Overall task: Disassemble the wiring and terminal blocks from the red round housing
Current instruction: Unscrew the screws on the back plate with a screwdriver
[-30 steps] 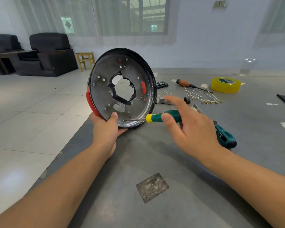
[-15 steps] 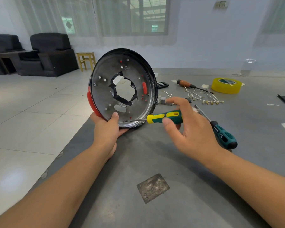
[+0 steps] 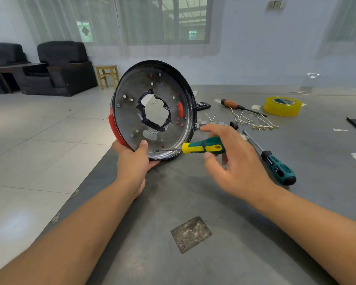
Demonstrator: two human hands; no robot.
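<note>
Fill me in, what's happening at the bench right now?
A person is stripping a round housing. The left hand props it on edge on the grey table, gripping the lower rim. The right hand pinches a green-and-yellow screwdriver, tip set at a screw near the bottom of the metal plate. Loose wires, two more screwdrivers and yellow tape lie behind.

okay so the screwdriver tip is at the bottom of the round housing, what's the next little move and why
Probably keep turning the screwdriver with the right hand: its tip sits on a screw near the bottom of the housing, which the left hand holds on edge.
</note>
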